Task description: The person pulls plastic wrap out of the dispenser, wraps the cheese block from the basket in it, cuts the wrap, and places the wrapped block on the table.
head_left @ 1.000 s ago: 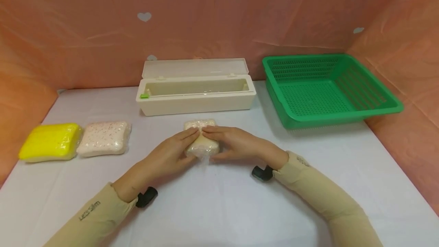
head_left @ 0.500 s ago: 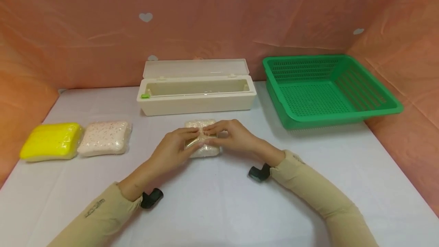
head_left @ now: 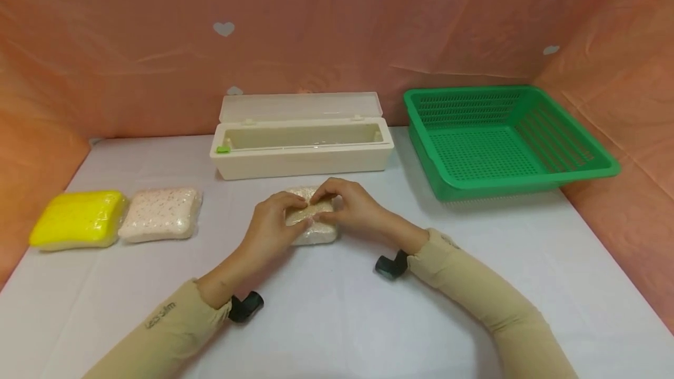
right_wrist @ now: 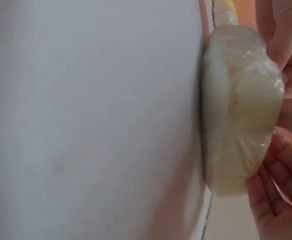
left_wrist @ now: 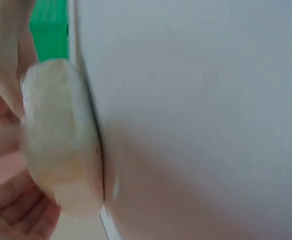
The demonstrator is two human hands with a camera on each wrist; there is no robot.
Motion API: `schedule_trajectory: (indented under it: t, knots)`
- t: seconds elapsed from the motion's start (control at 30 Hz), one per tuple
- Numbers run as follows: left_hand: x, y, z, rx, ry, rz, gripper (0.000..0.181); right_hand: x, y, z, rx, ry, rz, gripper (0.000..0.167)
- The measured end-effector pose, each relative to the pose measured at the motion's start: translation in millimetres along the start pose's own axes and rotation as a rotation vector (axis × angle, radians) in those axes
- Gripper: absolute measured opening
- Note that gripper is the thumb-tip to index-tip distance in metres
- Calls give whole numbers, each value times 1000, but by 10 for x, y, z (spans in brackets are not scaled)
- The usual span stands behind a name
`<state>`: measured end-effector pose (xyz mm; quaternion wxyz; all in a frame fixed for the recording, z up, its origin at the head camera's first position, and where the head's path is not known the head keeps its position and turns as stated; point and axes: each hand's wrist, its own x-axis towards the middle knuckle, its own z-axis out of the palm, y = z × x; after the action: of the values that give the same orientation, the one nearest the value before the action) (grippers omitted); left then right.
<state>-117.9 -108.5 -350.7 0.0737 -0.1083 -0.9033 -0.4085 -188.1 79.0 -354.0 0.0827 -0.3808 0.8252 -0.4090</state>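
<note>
On the white table in front of me lies a pale, plastic-wrapped sponge-like block (head_left: 315, 237). My left hand (head_left: 270, 219) is at its left side, thumb and fingers bent and pinching the clear film on top. From the right, my right hand (head_left: 354, 208) does the same, its fingertips close to the left ones near the block's middle. Side-on in the left wrist view, the block (left_wrist: 61, 135) rests on the tabletop, slightly blurred. Creased film covers the block's end (right_wrist: 241, 115) in the right wrist view. The hands hide part of its top.
A white cling film dispenser (head_left: 308, 162) with its lid raised stands behind the block. The green basket (head_left: 526, 181) is at the back right. To the left lie a yellow wrapped block (head_left: 79, 218) and a pink speckled wrapped block (head_left: 160, 213), side by side.
Both hands have drawn inward over the block, and their flatter fingers have bent into a pinch on top. The film end that stuck out at the block's near side no longer shows there.
</note>
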Motion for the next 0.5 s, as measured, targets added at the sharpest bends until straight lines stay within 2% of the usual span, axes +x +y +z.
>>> schedule_trajectory:
  t: [0.13, 0.2, 0.33, 0.5]
  knots:
    - [40, -28, -59, -22, -14, -6, 32, -3, 5, -28, 63, 40, 40, 22]
    - [68, -38, -71, -18, -15, 10, 34, 1, 9, -26, 82, 64, 49, 23]
    - [111, -48, -43, 13, -15, 54, 36, 23, 12, 1, 47, 90, 43, 24]
    - [122, -16, 6, 30, -10, 43, 31, 49, -4, 11, -2, 88, 53, 22]
